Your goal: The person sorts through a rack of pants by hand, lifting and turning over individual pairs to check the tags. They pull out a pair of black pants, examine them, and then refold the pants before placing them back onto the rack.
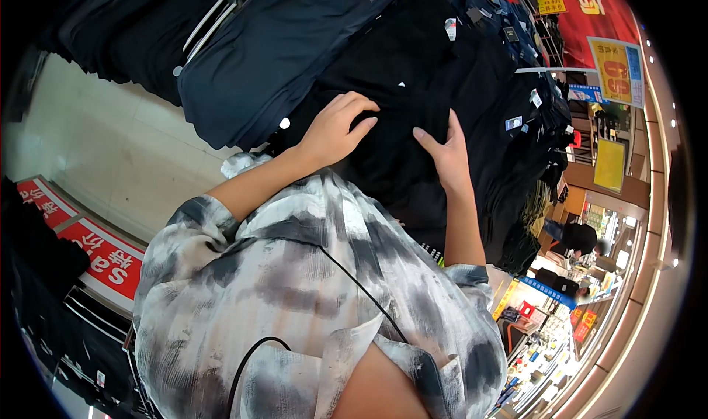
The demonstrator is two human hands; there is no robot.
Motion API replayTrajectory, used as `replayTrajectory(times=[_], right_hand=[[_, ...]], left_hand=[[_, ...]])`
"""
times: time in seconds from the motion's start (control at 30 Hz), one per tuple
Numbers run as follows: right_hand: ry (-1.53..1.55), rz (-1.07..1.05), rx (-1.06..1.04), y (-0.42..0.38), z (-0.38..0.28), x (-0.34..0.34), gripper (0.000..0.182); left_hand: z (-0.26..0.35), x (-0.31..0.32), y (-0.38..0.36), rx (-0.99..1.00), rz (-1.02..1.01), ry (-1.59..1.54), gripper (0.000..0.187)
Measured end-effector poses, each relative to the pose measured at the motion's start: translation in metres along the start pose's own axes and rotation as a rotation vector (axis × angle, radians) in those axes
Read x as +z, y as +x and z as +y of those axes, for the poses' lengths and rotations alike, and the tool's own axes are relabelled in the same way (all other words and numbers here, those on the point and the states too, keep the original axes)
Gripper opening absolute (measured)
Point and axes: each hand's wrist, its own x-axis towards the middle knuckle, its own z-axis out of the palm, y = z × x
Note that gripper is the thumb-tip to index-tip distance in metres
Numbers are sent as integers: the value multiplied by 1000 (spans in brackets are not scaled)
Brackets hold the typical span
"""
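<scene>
Black cloth (398,147) is framed between left hand (333,131) and right hand (451,156), thumbs held apart from fingers on both; whether cloth is touched cannot be told. Handling seems in hand; even, two-sided contact is judged called for.

My left hand (332,130) is over the black clothes (394,157), fingers bent and thumb near their tips; I can't tell whether cloth is pinched there. My right hand (448,156) is at the same dark pile, thumb and fingers spread apart. Beyond my left hand, dark blue clothes (254,65) hang near a metal rail (217,21). White tags (450,29) dot the far side. Red signs (103,260) are at my left, and a yellow price sign (616,72) is at the upper right.
</scene>
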Motion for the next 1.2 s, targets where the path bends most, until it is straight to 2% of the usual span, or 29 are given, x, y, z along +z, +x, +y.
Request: replayTrajectory(times=[0.17,0.27,0.37,0.57,0.67,0.97,1.17,1.2], right_hand=[[-130,19,-70,-2,20,5,47],[-118,67,-104,-5,30,15,42],[-93,109,-120,-9,36,28,41],[-81,279,-39,-10,53,40,29],[-68,331,20,-13,55,40,27],[50,321,112,-23,53,42,28],[12,327,120,-33,52,49,30],[23,328,123,-34,55,49,31]], left_hand=[[-11,-2,-5,-164,-48,-57,16],[-11,-2,-9,-361,-89,-180,18],[-23,5,-16,-355,-89,-173,20],[-8,-7,-14,-523,-145,-96,23],[-8,-9,-18,-495,-214,-47,21],[-15,-3,-26,-139,-235,17,19],[-6,-2,-21,-213,-182,33,13],[-7,1,-22,-299,-167,-54,13]])
